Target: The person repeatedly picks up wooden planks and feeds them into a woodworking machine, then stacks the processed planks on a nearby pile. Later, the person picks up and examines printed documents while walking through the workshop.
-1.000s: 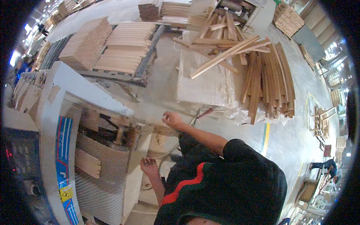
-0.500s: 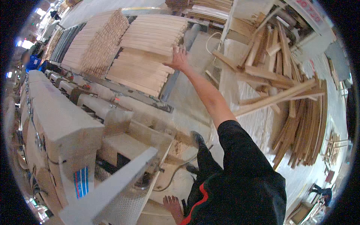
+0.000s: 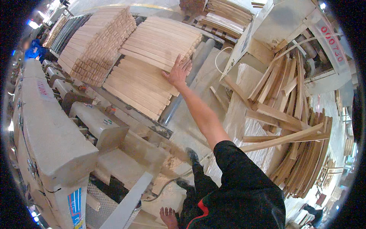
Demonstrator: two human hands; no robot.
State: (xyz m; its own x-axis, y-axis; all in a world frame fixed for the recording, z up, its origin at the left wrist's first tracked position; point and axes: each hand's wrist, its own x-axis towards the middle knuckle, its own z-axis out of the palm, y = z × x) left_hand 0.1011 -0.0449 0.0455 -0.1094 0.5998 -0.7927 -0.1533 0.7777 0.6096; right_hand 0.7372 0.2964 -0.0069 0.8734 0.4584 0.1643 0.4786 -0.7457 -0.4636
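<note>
My right hand (image 3: 178,73) is stretched far forward, fingers spread and empty. It lies over the right-hand ends of light wooden boards, where a higher stack (image 3: 160,36) meets a lower stack (image 3: 135,86). Whether the palm touches the wood cannot be told from above. Low in the view, beside my dark trousers, my left hand (image 3: 167,217) hangs with its fingers apart and nothing in it. A grey roller (image 3: 173,108) runs along the board ends, just right of the right hand.
A long beige machine (image 3: 53,126) fills the left side, with a pale metal bar (image 3: 131,198) jutting near my left hand. Loose wooden strips (image 3: 282,118) lie piled at the right. A taller board stack (image 3: 97,45) stands farther left; a person in blue (image 3: 35,49) is beyond.
The view has shifted, with the right-hand pile now lower in the picture. My right hand appears slightly lower and further left, still spread over the board ends. The left hand stays low.
</note>
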